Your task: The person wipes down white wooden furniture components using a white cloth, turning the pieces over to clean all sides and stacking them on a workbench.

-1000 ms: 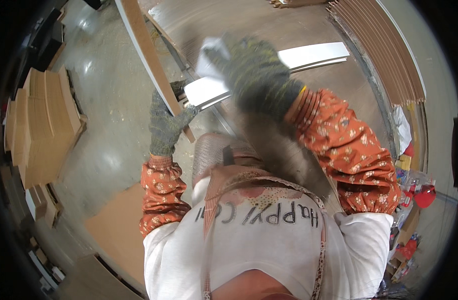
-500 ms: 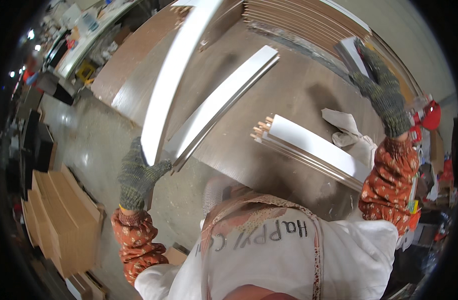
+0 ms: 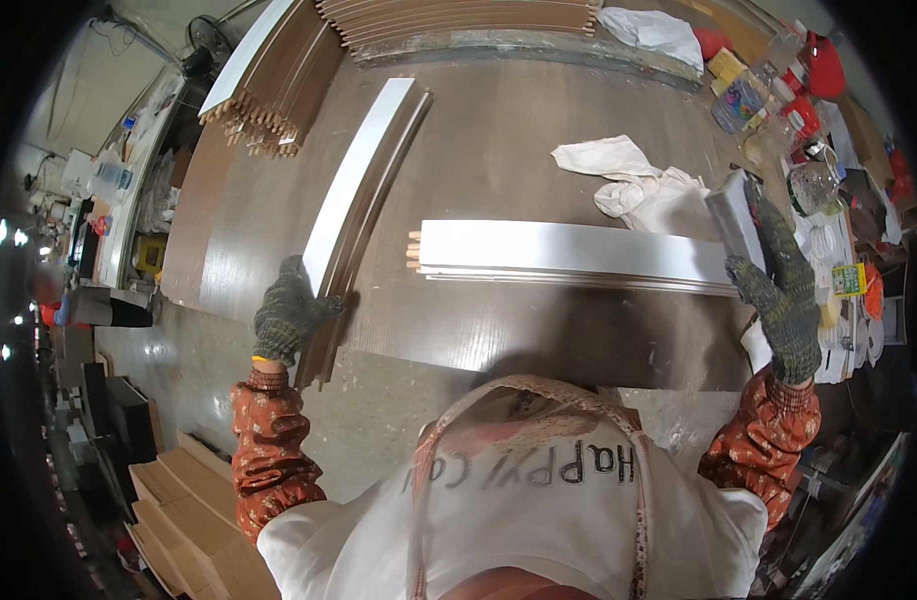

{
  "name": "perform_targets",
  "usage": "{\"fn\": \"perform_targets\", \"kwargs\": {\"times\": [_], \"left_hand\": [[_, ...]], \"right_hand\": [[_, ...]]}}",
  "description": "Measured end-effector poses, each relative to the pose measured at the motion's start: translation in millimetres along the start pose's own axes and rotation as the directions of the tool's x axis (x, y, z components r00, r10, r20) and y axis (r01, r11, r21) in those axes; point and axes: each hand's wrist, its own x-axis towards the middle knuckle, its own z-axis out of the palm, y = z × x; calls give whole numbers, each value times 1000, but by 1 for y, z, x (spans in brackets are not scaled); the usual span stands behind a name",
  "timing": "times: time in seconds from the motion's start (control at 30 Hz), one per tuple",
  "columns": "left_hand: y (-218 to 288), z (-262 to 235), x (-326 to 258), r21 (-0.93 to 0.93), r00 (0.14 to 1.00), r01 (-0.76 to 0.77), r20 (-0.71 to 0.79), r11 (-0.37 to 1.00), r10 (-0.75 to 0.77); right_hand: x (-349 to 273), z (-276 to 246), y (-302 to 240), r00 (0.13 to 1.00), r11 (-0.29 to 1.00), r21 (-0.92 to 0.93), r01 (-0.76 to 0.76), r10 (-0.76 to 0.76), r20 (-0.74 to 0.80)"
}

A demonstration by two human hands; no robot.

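On the brown tabletop [image 3: 483, 140] a small stack of long white boards [image 3: 366, 170] slants away from me on the left. My gloved left hand [image 3: 290, 312] is closed round its near end, thumb along the right side. A second stack of white boards [image 3: 568, 246] lies crosswise on the right, wooden dowels [image 3: 414, 250] jutting from its left end. My gloved right hand [image 3: 786, 295] grips a grey rectangular block [image 3: 735, 222] over that stack's right end. Whether the block touches the top board I cannot tell.
A crumpled pale cloth [image 3: 633, 188] lies beyond the crosswise stack. Boards with dowel ends [image 3: 278, 75] are piled at the far left, and more boards [image 3: 458, 28] line the far edge. Plastic bottles [image 3: 743, 100] crowd the right side. Cardboard [image 3: 193, 515] stands on the floor at lower left.
The white board that my left hand held raised now lies along the left stack. My right hand has brought the grey block from the far boards back to the crosswise stack. The view has turned.
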Motion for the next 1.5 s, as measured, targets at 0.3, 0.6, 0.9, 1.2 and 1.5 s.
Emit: {"fn": "perform_targets", "kwargs": {"times": [0.3,0.6,0.9,1.2,1.5], "left_hand": [[43,-11,-20,-145,753,-620,-385,771,533],[179,20,-6,166,598,-793,22,587,801],[250,36,0,4,622,-763,279,646,732],[232,35,-10,-11,578,-812,117,583,807],[206,56,-22,-144,636,-770,-259,622,727]], "right_hand": [[-43,-41,56,934,948,261,-182,250,-254],[-68,-62,106,831,900,350,-259,392,-394],[25,-85,205,943,920,-283,-272,196,-269],[-89,-55,201,986,752,-659,-29,-87,-143],[-47,-84,178,827,957,-273,-93,-78,-557]]}}
